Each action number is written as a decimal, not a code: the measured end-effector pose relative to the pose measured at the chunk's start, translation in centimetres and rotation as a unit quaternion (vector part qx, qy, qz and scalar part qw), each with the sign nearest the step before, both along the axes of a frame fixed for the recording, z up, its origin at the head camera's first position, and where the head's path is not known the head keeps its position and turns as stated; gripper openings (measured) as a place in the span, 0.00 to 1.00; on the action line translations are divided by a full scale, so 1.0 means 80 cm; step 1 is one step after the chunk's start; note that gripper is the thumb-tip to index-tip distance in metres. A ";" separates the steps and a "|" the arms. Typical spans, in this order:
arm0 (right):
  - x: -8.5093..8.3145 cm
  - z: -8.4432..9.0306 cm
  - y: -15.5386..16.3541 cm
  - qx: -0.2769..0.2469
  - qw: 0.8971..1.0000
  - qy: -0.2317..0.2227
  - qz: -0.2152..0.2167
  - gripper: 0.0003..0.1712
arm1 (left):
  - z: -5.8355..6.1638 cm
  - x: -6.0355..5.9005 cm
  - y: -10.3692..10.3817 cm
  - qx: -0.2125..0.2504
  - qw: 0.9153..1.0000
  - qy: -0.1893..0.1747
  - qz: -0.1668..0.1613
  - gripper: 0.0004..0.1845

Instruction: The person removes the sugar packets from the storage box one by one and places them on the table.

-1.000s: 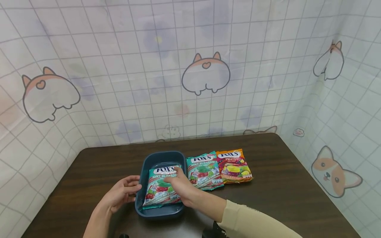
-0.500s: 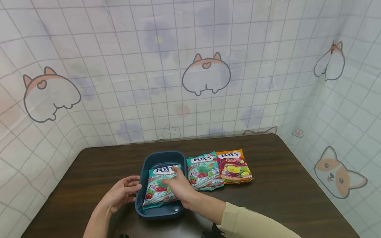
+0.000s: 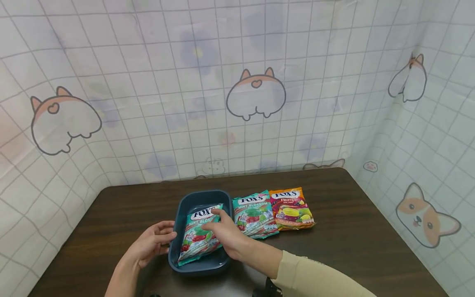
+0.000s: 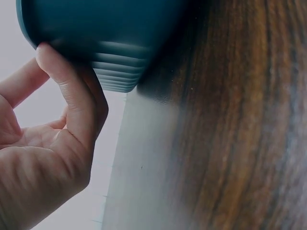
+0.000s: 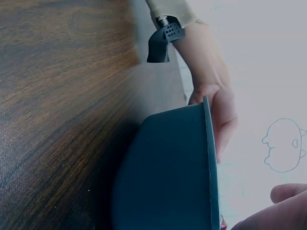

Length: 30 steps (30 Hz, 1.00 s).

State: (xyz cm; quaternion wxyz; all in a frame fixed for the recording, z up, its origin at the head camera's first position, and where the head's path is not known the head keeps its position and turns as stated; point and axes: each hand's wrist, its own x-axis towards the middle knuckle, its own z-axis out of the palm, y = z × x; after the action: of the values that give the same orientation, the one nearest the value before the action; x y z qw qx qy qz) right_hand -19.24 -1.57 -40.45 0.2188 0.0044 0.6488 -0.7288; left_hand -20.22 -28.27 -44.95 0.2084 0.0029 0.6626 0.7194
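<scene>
The left hand (image 3: 150, 244) is laid against the near left wall of the dark blue tub (image 3: 185, 202); its fingers (image 4: 72, 91) are only loosely bent, the tips touching the ribbed rim, so the tub appears to be steadied rather than gripped. Just right of those fingertips, inside the tub, a green mint candy bag (image 3: 198, 237) is held tilted, its near end low and its top propped toward the far rim. It is pinched by the right hand (image 3: 226, 235), the fingers spread over its face and the thumb curled at its edge, seemingly so that it can be settled flat. Beyond the right fingertips, and slightly to their right, a second mint bag (image 3: 254, 213) and an orange fruit bag (image 3: 291, 208) are laid flat, side by side and touching. Everything is borne by a dark wood-grain table (image 3: 352, 231). The table is enclosed at the back and sides by a checked cloth backdrop (image 3: 148, 103) printed with cartoon corgis.
</scene>
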 end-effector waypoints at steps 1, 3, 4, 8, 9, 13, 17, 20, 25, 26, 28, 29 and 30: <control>0.000 0.000 0.000 -0.004 1.000 0.000 0.002 0.38 | 0.000 0.000 0.000 0.000 1.000 0.001 0.000 0.27; -0.001 -0.001 -0.001 -0.007 1.000 -0.002 0.002 0.38 | 0.000 0.000 0.000 -0.001 1.000 0.002 0.001 0.26; -0.001 -0.001 -0.001 -0.008 1.000 -0.001 0.001 0.38 | 0.000 0.000 0.000 -0.002 1.000 0.002 0.001 0.26; -0.001 -0.004 -0.002 -0.002 1.000 -0.002 0.002 0.36 | -0.001 0.000 0.001 -0.003 1.000 0.000 0.003 0.26; -0.001 -0.005 -0.002 -0.001 1.000 -0.002 0.003 0.36 | -0.001 0.000 0.001 -0.004 1.000 0.000 0.003 0.26; -0.003 -0.007 -0.001 0.005 1.000 0.002 0.013 0.33 | -0.001 0.000 0.001 -0.005 1.000 -0.002 -0.001 0.27; -0.006 -0.008 0.001 0.001 1.000 0.015 0.027 0.31 | 0.001 0.000 0.001 -0.003 1.000 0.000 -0.003 0.26; -0.008 -0.009 0.003 -0.009 0.999 0.021 0.036 0.30 | 0.004 0.001 0.001 -0.001 1.000 0.001 -0.003 0.26; -0.011 -0.011 0.003 -0.015 0.998 0.028 0.050 0.31 | 0.005 0.002 0.000 -0.001 1.000 0.004 -0.007 0.26; -0.012 -0.012 0.002 -0.014 0.998 0.030 0.052 0.32 | 0.004 0.002 0.000 -0.002 1.000 0.004 -0.007 0.26; -0.014 -0.013 0.002 -0.011 0.998 0.036 0.053 0.33 | 0.004 0.002 0.000 -0.004 1.000 0.005 -0.008 0.26; -0.015 -0.014 0.001 -0.008 0.998 0.039 0.053 0.33 | 0.003 0.002 -0.001 -0.005 1.000 0.006 -0.008 0.26; -0.016 -0.015 0.001 -0.006 0.998 0.042 0.053 0.34 | 0.003 0.002 -0.001 -0.006 1.000 0.006 -0.009 0.26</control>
State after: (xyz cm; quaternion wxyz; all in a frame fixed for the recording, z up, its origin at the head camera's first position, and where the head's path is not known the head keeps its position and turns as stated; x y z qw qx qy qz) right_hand -20.51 -1.53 -41.61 0.2294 -0.0618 0.6527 -0.7194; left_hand -20.05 -28.35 -44.72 0.2107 0.0114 0.6678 0.7138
